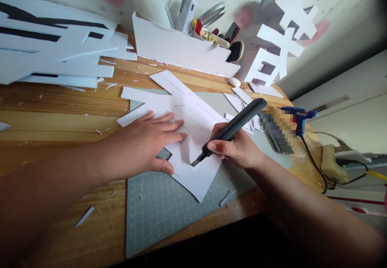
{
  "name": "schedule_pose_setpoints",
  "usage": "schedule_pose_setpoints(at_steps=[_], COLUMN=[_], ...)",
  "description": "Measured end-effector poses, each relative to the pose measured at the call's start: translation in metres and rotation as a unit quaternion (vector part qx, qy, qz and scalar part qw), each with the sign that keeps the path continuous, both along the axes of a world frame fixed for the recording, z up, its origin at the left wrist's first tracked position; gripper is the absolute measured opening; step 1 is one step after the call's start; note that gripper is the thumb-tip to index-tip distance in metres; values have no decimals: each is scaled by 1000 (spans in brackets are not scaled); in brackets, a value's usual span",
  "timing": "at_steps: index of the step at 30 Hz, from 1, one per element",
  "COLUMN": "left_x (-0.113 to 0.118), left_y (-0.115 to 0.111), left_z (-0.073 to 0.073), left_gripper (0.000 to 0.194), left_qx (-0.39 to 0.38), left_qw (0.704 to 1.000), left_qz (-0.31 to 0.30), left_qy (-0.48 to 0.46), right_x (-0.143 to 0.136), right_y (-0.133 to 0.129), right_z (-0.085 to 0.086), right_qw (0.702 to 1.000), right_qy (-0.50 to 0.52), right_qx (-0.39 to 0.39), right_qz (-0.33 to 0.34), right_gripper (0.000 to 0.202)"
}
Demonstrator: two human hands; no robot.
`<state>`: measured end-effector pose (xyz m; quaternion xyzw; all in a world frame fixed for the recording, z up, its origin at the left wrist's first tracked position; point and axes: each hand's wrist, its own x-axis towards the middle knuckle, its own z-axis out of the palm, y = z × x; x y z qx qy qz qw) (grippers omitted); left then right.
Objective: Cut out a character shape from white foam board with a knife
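Observation:
A white foam board piece with pencilled lines and cut-out edges lies on the grey-green cutting mat. My left hand rests flat on its left part with the fingers spread. In my right hand is a dark utility knife, held slanted like a pen. The knife's tip meets the board near its lower middle, right of my left hand. A small dark opening shows in the board beside my left thumb.
Cut white boards are stacked at the left. A pen holder stands behind a white board strip. White three-dimensional characters stand at the back right. A blue glue gun and a power strip lie at the right.

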<state>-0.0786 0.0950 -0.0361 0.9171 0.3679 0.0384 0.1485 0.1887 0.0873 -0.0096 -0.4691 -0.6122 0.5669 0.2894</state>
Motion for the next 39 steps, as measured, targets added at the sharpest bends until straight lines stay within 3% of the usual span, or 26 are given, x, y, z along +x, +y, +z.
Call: schedule_pose_setpoints(at_steps=[13,24,31,39], left_x=[-3,-9,-9,-9], left_y=[1,1,2,0], left_z=[-6,-15,-12,-12], left_gripper=[85,86,87,87], left_qx=[15,35,25,24], left_qw=[1000,999,999,1000], left_qz=[-3,-9,-9,-3], left_qy=[-7,-39,-19,-17], right_x=[10,19,24,31], right_y=[17,25,29,35], right_z=[-4,-4,-7,-7], right_qw=[999,1000,999,999], right_qy=[7,9,20,35], right_qx=[8,6,7,17], right_qz=[34,7,-24,-8], right_gripper=[42,47,46,41])
